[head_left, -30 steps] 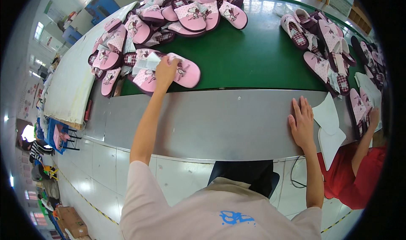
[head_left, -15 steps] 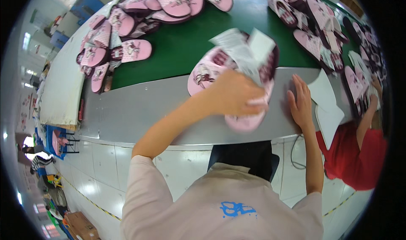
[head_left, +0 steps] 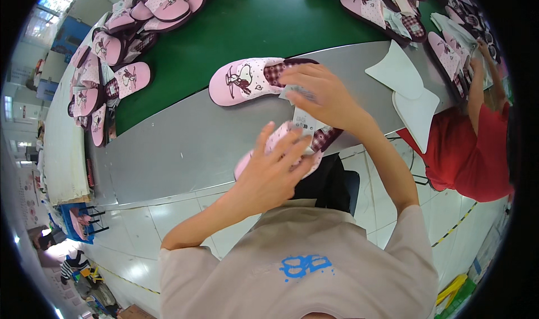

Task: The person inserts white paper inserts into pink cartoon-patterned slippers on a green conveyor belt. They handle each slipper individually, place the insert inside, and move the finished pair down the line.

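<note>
My left hand point(head_left: 275, 170) grips a pink slipper point(head_left: 317, 142) at the near edge of the grey metal table point(head_left: 168, 150). The slipper has a plaid lining and is mostly hidden under my fingers. My right hand point(head_left: 320, 97) pinches a white paper tag point(head_left: 303, 117) that hangs down onto that slipper. A second pink slipper point(head_left: 247, 80) with a cartoon print lies flat on the table just beyond my right hand.
Heaps of pink slippers lie on the green belt point(head_left: 269, 21) at far left point(head_left: 106, 77) and top right point(head_left: 393, 10). White insole cut-outs point(head_left: 407, 89) rest at the table's right end. A person in red point(head_left: 477, 145) works on the right.
My left hand brought two slippers from the far-left heap to the near table edge. One now lies on the table. My right hand lifted off the table and took the tag.
</note>
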### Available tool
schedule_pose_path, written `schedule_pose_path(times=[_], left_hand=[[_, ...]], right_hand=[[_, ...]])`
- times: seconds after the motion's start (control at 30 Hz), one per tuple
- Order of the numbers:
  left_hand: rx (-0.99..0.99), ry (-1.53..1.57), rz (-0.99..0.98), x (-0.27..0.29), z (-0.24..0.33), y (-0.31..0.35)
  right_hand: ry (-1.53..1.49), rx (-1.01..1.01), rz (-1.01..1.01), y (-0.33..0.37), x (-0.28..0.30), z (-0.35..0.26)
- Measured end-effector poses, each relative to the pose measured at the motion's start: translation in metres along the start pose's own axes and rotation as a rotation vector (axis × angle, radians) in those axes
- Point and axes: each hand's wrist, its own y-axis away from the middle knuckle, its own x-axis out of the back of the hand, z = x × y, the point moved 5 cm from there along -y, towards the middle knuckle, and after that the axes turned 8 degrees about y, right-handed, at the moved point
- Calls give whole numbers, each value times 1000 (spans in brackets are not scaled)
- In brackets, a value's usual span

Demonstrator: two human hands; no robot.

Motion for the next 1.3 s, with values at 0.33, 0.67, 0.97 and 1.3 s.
schedule_pose_path(times=[0.33, 0.67, 0.97, 1.3], left_hand=[[498, 211, 264, 14, -60, 74], [274, 317, 327, -15, -78, 13], [257, 118, 376, -13, -76, -3], [134, 306, 438, 2, -40, -20]], right_hand=[[269, -110, 10, 12, -31, 2], [188, -260, -2, 80, 25, -35], [155, -312, 58, 115, 16, -68], [-441, -719, 535, 145, 25, -67]])
